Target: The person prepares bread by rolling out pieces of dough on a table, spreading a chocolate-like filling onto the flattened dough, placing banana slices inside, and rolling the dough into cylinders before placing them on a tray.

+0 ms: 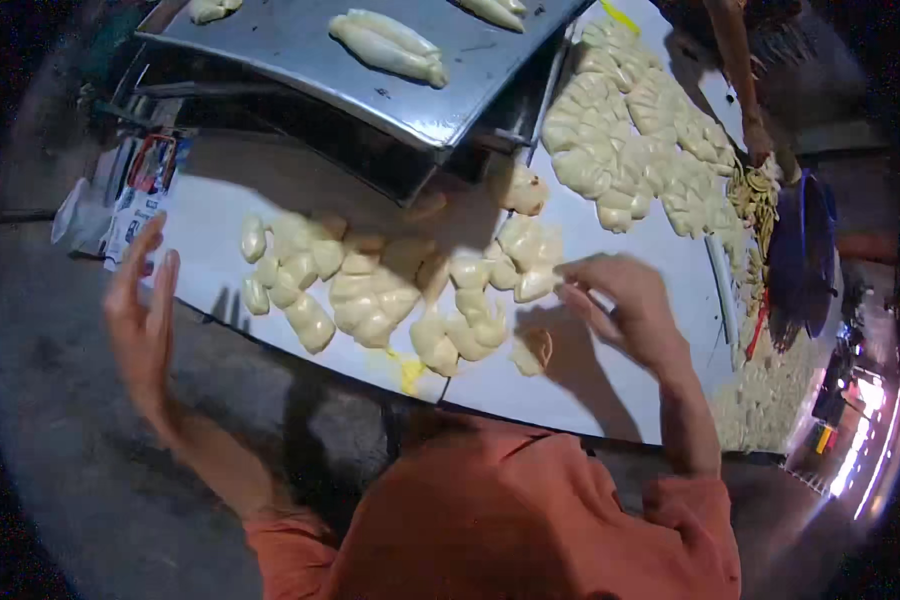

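Pale, glossy pieces of dough lie in clusters on a white tabletop (590, 380) in front of me. The nearer clumps of dough (370, 300) spread across the middle of the table. My left hand (142, 320) is raised off the table's left edge, fingers stretched apart, holding nothing. On the other side, my right hand (625, 305) has bent fingers, with a gap between thumb and forefinger. Its fingertips are beside a dough clump (532, 250); whether they touch it is unclear. A small separate dough piece (532, 352) lies nearer to me, in that hand's shadow.
A metal tray (300, 45) bearing long dough pieces overhangs the table's far side. Many more dough pieces (620, 130) cover the far right. Another person's arm (740, 70) reaches toward dough strips (755, 205) near a dark blue basin (808, 250). A pale rod (720, 285) lies nearby.
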Demonstrator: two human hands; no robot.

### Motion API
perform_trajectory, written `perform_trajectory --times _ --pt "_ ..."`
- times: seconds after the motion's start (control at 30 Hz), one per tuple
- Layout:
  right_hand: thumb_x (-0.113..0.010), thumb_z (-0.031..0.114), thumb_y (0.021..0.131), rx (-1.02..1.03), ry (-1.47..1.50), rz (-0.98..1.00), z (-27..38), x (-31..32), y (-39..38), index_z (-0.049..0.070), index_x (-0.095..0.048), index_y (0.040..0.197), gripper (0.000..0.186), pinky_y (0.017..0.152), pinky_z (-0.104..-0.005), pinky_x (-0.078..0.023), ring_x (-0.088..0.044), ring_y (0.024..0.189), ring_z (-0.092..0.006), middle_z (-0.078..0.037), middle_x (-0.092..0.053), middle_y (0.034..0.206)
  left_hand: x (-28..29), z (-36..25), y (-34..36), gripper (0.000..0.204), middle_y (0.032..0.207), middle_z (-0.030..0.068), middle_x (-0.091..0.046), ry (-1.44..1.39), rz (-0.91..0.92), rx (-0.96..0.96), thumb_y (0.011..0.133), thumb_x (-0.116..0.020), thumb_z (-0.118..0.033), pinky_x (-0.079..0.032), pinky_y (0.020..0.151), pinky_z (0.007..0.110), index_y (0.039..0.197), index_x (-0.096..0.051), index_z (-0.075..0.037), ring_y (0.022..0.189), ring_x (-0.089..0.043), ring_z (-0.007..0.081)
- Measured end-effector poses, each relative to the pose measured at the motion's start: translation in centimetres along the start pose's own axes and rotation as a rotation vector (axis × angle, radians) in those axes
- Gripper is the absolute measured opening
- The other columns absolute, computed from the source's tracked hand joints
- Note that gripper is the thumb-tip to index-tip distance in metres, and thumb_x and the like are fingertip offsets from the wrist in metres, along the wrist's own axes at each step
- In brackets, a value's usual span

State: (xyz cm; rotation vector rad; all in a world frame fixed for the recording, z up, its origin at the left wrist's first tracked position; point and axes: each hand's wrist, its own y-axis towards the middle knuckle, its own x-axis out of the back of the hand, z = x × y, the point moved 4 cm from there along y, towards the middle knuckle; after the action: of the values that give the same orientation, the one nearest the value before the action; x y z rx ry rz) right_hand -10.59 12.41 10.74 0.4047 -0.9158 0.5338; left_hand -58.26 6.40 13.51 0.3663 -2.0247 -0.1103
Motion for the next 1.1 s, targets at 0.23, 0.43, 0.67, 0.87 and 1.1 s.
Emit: perform_trajectory --times 0.23,0.43,0.67,0.87,1.1 --pt "-0.070 0.017 0.091 0.013 0.175 0.107 0.6 -5.6 -11.0 0.004 -0.065 0.119 0.032 0.085 -0.0471 -0.051 -0.065 0.099 -0.0370 -0.016 -0.067 0.113 -4.9 -7.0 -14.9 0.039 0.110 0.0128 -0.075 -0.232 0.005 0.308 0.097 -0.070 -0.012 -0.055 0.085 0.037 0.133 -0.068 0.000 0.095 -0.068 0.0197" --pt "-0.069 0.017 0.092 -0.023 0.246 -0.060 -2.4 -5.3 -12.6 0.000 -0.065 0.120 0.033 0.091 -0.0484 -0.050 -0.064 0.105 -0.0397 -0.018 -0.067 0.118 -7.8 -14.1 -18.5 0.035 0.112 0.0190 -0.074 -0.148 0.075 0.292 0.097 -0.071 -0.015 -0.055 0.085 0.038 0.128 -0.069 0.002 0.093 -0.071 0.0254" --pt "-0.067 0.018 0.094 -0.374 0.397 -0.166 -7.0 -3.7 -9.3 -0.001 -0.066 0.118 0.031 0.090 -0.0470 -0.052 -0.066 0.101 -0.0398 -0.021 -0.068 0.110 -12.3 -19.4 -16.6 0.034 0.118 0.0185 -0.073 -0.260 0.213 0.096 0.095 -0.071 -0.016 -0.056 0.084 0.037 0.126 -0.070 -0.003 0.098 -0.073 0.0319" --pt "-0.071 0.026 0.090 -0.274 0.094 -0.206 -5.8 -4.9 -3.2 -0.002 -0.067 0.117 0.039 0.082 -0.0492 -0.051 -0.064 0.095 -0.0368 -0.019 -0.065 0.102 -17.0 -20.9 -10.1 0.037 0.120 0.0194 -0.072 -0.372 0.315 0.075 0.096 -0.068 -0.022 -0.053 0.092 0.043 0.126 -0.068 -0.001 0.108 -0.069 0.0381" --pt "-0.068 0.027 0.090 -0.294 0.029 -0.217 -5.8 -5.6 -1.3 -0.001 -0.069 0.119 0.040 0.090 -0.0482 -0.051 -0.062 0.105 -0.0373 -0.018 -0.064 0.110 -20.0 -22.2 -5.4 0.037 0.126 0.0191 -0.069 -0.342 0.315 -0.189 0.096 -0.067 -0.024 -0.050 0.100 0.044 0.125 -0.069 -0.002 0.117 -0.065 0.0374"
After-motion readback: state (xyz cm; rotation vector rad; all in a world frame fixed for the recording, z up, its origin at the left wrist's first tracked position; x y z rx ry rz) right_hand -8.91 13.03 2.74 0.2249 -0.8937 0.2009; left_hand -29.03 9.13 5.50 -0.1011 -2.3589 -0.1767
